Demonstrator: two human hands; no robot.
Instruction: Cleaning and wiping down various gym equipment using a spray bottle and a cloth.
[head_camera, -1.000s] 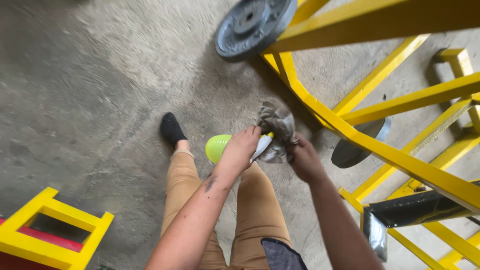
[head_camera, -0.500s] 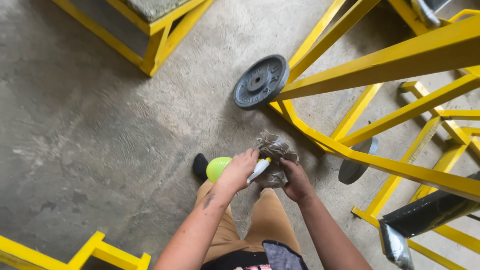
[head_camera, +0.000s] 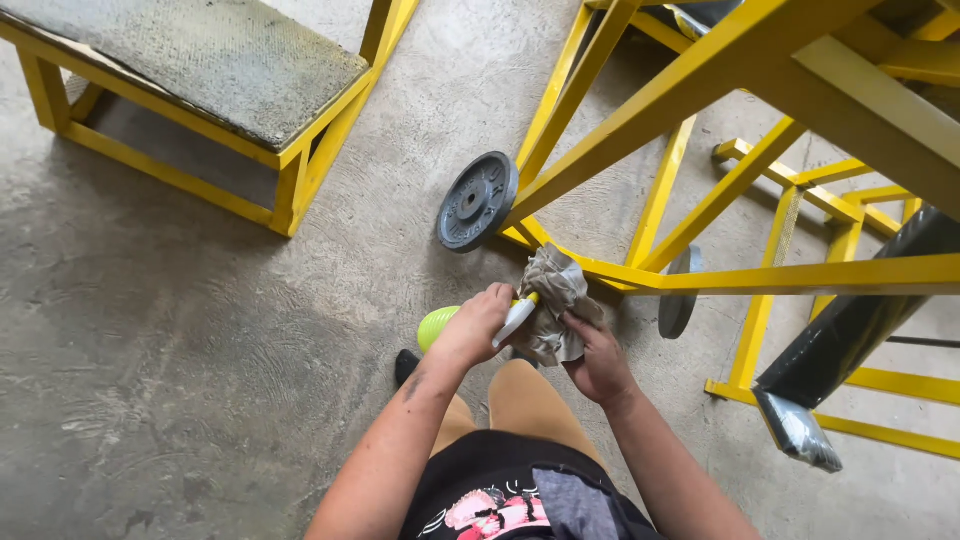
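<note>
My left hand (head_camera: 474, 325) grips a lime-green spray bottle (head_camera: 433, 326) by its white trigger head, the nozzle pointing at a crumpled grey-brown cloth (head_camera: 553, 301). My right hand (head_camera: 598, 362) holds that cloth from below, bunched up in front of my legs. Both hands are close together above my tan trousers. The cloth sits just in front of a yellow metal frame (head_camera: 690, 276).
A dark weight plate (head_camera: 477, 201) leans against the yellow frame on the concrete floor. A second plate (head_camera: 677, 300) hangs behind the frame bar. A yellow-framed bench with a grey pad (head_camera: 200, 60) stands at upper left. A black padded part (head_camera: 850, 325) is at right.
The view has tilted upward, bringing the bench into sight and shifting the plate lower. My hands keep the bottle and cloth together, the cloth now spread a little higher.
</note>
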